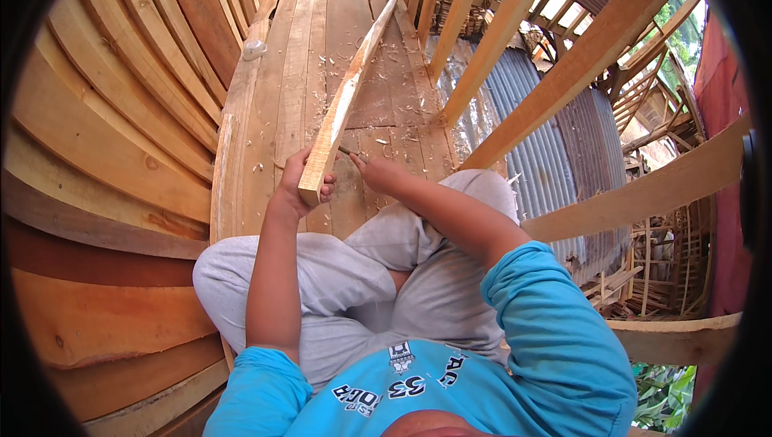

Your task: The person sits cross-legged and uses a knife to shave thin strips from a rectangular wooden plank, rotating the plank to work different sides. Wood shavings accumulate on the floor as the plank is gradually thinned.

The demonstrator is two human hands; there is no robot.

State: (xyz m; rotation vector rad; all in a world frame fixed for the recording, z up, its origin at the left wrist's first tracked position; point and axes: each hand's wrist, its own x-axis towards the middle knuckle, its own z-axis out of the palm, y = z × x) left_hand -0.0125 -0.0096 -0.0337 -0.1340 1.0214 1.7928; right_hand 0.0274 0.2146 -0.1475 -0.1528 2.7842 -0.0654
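A long squared wooden bar [342, 107] slants up and away from me, its near end over my lap and its far end tapering close to the railing. My left hand [299, 184] is wrapped round the bar close to its near end. Just right of the bar, my right hand [379, 173] is closed on a thin, dark, stick-like tool [347, 151]. One end of this tool points at the bar's side; the bar hides its tip, so its kind is unclear.
I sit cross-legged on a plank floor [285, 75] scattered with wood shavings. A board wall [121, 107] rises on the left, with a small pale translucent object [254, 49] near it. Slanted railing posts [507, 35] stand on the right, with corrugated metal sheets [547, 123] beyond and below.
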